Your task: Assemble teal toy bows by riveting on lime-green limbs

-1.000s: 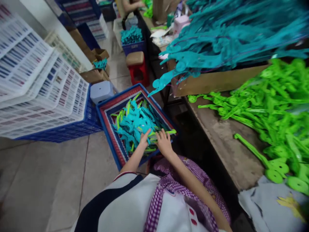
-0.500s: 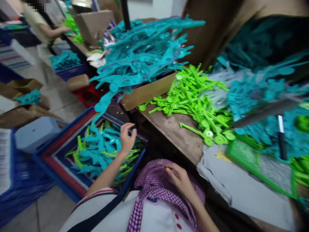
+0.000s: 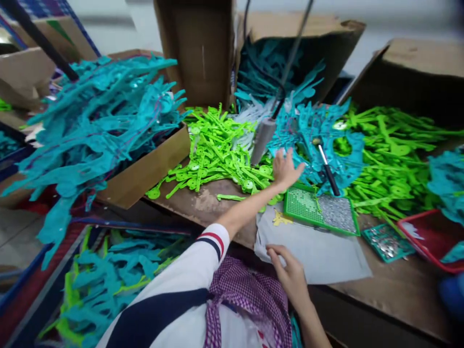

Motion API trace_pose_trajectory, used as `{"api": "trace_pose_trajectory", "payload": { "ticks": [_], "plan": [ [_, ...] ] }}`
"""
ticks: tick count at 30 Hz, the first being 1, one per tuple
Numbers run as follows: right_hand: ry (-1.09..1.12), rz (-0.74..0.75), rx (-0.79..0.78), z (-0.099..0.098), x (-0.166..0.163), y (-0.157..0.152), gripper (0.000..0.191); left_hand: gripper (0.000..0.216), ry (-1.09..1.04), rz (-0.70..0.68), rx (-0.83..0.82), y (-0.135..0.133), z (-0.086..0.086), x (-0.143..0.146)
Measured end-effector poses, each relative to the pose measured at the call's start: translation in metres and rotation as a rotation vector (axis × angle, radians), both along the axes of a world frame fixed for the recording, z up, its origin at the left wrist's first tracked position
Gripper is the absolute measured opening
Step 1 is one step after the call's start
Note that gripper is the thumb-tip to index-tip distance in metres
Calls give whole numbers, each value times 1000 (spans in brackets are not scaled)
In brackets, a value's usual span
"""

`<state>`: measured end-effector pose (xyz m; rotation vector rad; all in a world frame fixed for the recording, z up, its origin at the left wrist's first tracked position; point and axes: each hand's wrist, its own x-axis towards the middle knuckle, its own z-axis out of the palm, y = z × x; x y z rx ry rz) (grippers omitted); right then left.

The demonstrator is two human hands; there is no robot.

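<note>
My left hand [image 3: 285, 169] reaches over the bench with its fingers spread, at the near edge of a pile of flat teal plastic pieces [image 3: 308, 130]. Whether it touches them I cannot tell. Just below it is a green tray [image 3: 286, 205] with small silvery bits in its right half. Across the teal pieces lies a black-handled tool [image 3: 328, 171] with a metal shaft. My right hand [image 3: 292, 275] is by the bench's front edge, at the grey sheet [image 3: 319, 256], fingers loosely extended and nothing visible in them. A small yellow piece [image 3: 281, 217] lies on the sheet.
Bright green long pieces [image 3: 210, 150] are heaped left of my left hand; more [image 3: 391, 154] lie right. A grey cylinder [image 3: 263, 137] hangs close by. Left stands a carton [image 3: 148, 166] piled with teal pieces, above a filled blue-rimmed basket [image 3: 27, 280]. A red tray [image 3: 416, 237] sits far right.
My left hand has moved from over the basket to the teal pile on the bench. The view has turned right. My right hand stays near my body, now by the grey sheet.
</note>
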<state>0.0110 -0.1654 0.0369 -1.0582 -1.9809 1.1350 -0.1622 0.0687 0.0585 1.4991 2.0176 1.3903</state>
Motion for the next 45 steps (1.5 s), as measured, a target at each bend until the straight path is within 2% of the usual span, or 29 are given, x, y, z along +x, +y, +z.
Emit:
{"api": "trace_pose_trajectory", "payload": {
  "ticks": [1, 3, 6, 10, 15, 20, 22, 25, 29, 32, 35, 37, 40, 43, 45],
  "plan": [
    [-6, 17, -22, -6, 2, -1, 34, 74, -96, 149, -50, 16, 1, -5],
    [-21, 30, -80, -14, 6, -3, 35, 86, -271, 284, -180, 40, 3, -20],
    [-40, 40, -128, -17, 13, -1, 36, 92, -375, 326, -272, 53, 3, -37],
    [-18, 50, -76, -12, 13, 5, 32, 84, -326, 352, -157, 47, 1, -41],
    [-25, 41, -14, -17, 7, 9, 30, 83, -231, 259, 88, 33, -2, -36],
    [-15, -30, -10, -22, 7, 19, 34, 80, -125, 101, 190, 10, -5, -31],
    [15, -110, 1, -14, 8, 29, 36, 77, -82, 69, 199, -7, -7, -29],
    [102, -299, 49, 11, -2, 55, 38, 74, -3, 0, 203, -39, -13, -24],
    [382, -544, 184, 39, -40, 102, 46, 59, 147, -131, 168, -80, -36, -15],
    [456, -494, 209, 42, -66, 127, 55, 53, 228, -242, 228, -100, -59, -16],
    [539, -360, 85, 42, -82, 129, 46, 50, 350, -323, 407, -105, -71, -28],
    [621, -326, 23, 45, -92, 125, 42, 48, 432, -310, 537, -102, -66, -37],
    [690, -365, 17, 51, -104, 128, 46, 47, 512, -307, 648, -94, -47, -47],
    [687, -435, 5, 49, -106, 144, 55, 58, 530, -354, 650, -100, -32, -49],
    [672, -467, 18, 45, -97, 155, 63, 75, 497, -378, 576, -120, -35, -48]
  ]
}}
